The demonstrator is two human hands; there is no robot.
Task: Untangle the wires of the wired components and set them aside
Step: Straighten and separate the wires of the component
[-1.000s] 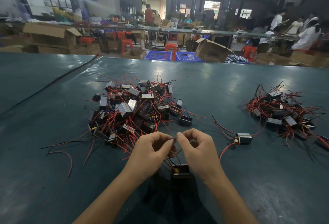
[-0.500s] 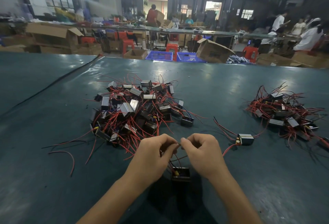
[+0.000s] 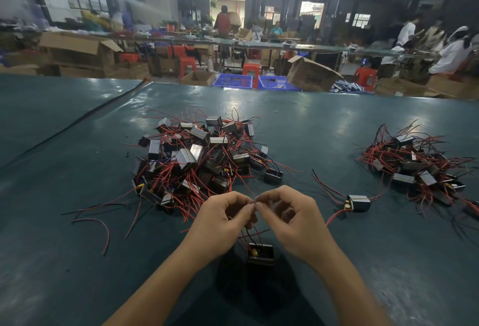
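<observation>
Left hand [image 3: 223,224] and right hand [image 3: 293,222] are held close together over the near edge of the bench [image 3: 77,274], fingertips almost meeting, each pinched on the thin wire leads [image 3: 252,233] of one component [image 3: 260,254]. That component is seen directly below the hands and appears to rest on the bench, its leads running up into the fingers; which lead is in which hand cannot be told. This unit is judged mid-untangle, not yet set aside. Just right of the hands a single component [image 3: 359,202] lies with its wires spread out, apparently already freed. Toward the right edge a smaller pile [image 3: 417,167] is seen, judged to be the set-aside group, though its wires overlap. Beyond the hands, mid-bench, the large tangled heap [image 3: 197,159] is left to be done, clearly the bigger share. A loose red wire [image 3: 103,229] lies toward the left edge. The task is judged well under half done.
</observation>
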